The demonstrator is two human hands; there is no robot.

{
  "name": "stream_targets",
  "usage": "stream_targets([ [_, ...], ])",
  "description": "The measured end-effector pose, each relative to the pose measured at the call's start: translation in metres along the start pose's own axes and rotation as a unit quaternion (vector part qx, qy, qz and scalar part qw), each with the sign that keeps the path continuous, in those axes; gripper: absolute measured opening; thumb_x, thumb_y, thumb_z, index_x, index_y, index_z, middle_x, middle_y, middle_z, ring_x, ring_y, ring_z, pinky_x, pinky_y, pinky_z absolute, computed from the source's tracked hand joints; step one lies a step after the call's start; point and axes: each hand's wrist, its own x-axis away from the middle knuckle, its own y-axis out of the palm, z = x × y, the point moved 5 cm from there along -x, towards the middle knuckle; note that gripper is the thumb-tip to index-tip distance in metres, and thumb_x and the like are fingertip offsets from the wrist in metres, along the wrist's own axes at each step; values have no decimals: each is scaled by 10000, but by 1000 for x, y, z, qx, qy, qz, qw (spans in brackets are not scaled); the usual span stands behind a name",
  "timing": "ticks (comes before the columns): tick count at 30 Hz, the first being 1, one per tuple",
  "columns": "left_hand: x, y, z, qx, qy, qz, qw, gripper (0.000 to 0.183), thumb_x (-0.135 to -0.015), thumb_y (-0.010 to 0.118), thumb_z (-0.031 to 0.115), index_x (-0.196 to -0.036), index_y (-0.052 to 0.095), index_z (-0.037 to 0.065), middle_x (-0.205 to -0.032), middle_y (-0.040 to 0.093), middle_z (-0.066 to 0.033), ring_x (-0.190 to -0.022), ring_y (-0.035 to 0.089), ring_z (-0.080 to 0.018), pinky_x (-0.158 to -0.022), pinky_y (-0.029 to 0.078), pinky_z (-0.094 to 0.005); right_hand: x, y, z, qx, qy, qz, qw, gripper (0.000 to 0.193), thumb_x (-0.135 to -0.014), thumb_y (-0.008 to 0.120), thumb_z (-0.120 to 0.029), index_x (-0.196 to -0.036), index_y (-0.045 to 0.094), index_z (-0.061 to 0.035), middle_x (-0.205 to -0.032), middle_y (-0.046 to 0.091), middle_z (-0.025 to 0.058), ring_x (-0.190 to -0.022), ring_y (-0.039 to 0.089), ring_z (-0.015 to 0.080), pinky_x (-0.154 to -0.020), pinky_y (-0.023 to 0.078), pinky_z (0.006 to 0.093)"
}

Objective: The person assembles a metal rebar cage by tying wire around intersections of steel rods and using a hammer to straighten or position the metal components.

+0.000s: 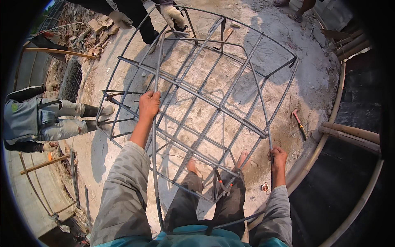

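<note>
My left hand [149,105] is closed round one leg of a bent rebar [154,152], left of the middle. Lower at the right, my right hand [278,158] grips this bar's other leg. The bent bar lies over a rebar cage [221,108] of crossed ribbed rods, with upturned ends at its edges. Pincers with orange-red tips on the handles [224,186] are at the cage's near edge, by my legs. A co-worker's gloved hand [172,16] is at the far left of the cage, next to the bent bar's far corner.
A hammer [299,123] lies on the ground at the right, and a small round object [265,187] is near my right forearm. Bamboo poles [349,133] and dark sheeting line the right. Another person [45,117] stands at the left, below broken bricks [98,31].
</note>
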Motion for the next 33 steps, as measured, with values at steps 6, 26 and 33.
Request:
stream_targets([
  [6, -31, 7, -1, -20, 48, 12, 999, 369, -875, 627, 272, -633, 563, 0, -530, 536, -77, -431, 545, -168, -424, 420, -342, -6, 9, 11, -51, 15, 20, 998, 257, -886, 526, -39, -1097, 619, 75, -715, 622, 78, -572, 609, 180, -486, 474, 281],
  [26, -23, 22, -21, 29, 13, 52, 998, 337, -883, 663, 233, -653, 542, 17, -538, 531, -55, -401, 507, -141, -397, 399, -312, -73, 21, -37, 24, -14, 25, 999, 295, -886, 444, -12, -1075, 638, 105, -688, 642, 130, -553, 617, 185, -478, 480, 281],
  [33, -28, 16, -37, 82, -43, 51, 994, 282, -918, 641, 215, -707, 585, 36, -566, 560, -42, -413, 500, -112, -395, 387, -272, -76, 37, -48, 12, 5, 3, 1000, 264, -852, 438, 17, -1024, 626, 86, -755, 636, 118, -581, 626, 188, -471, 490, 295],
])
